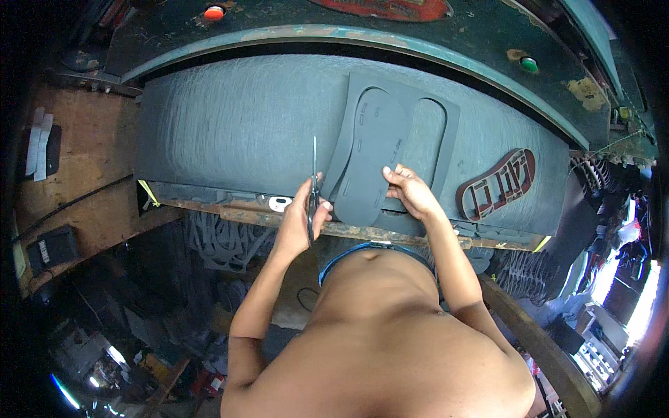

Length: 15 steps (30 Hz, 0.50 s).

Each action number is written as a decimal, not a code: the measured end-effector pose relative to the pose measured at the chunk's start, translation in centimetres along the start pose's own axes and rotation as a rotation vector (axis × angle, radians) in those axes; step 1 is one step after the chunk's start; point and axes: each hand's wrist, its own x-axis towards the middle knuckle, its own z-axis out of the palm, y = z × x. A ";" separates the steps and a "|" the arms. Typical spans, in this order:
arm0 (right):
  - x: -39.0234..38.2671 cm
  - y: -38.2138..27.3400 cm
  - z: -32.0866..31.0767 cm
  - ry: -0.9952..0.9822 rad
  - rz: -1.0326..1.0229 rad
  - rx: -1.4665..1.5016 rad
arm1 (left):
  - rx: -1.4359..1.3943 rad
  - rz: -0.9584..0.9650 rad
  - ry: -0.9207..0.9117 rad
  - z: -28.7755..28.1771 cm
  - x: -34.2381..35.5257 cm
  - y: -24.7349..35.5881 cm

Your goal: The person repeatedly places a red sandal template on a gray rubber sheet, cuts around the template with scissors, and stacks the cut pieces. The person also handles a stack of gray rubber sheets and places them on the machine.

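Note:
My left hand (302, 217), at the front edge of the grey work surface, is closed round a pair of dark-handled scissors (314, 182). Their slim pointed tip is directed away from me. A grey foam sandal sole (380, 146) with small slots lies tilted over a grey foam sheet (451, 118). My right hand (412, 194) pinches the right edge of this sole, thumb on top and fingers curled. In the sheet, a sole-shaped opening shows to the right of the sole. The sole's near end reaches the front edge, between my hands.
A reddish-brown sole-shaped cutting die (497, 184) lies at the right. Beyond the surface runs a green machine beam (348, 32), with an orange-red button (214, 13) and a green button (529, 64). A small white device (280, 203) sits by my left hand. At left stands a wooden table (90, 132).

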 end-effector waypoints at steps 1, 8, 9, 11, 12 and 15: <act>-0.8 -0.4 0.3 0.042 -0.042 -0.040 | -0.030 0.030 0.018 -0.1 0.3 0.2; -7.3 -6.7 -2.1 0.284 -0.661 -0.192 | -0.216 0.169 0.138 -2.1 -0.8 3.3; -7.8 -7.3 -2.3 0.273 -0.706 -0.123 | -0.203 0.228 0.154 -2.5 -0.8 3.9; -7.9 -8.4 -2.6 0.182 -0.772 -0.058 | -0.250 0.295 0.185 -3.1 -1.0 5.3; -7.3 -8.6 -2.3 0.191 -0.907 -0.162 | -0.270 0.340 0.200 -3.3 -1.0 5.9; -4.5 -9.6 -2.4 0.361 -0.963 -0.458 | -0.258 0.422 0.219 -4.0 -0.8 7.6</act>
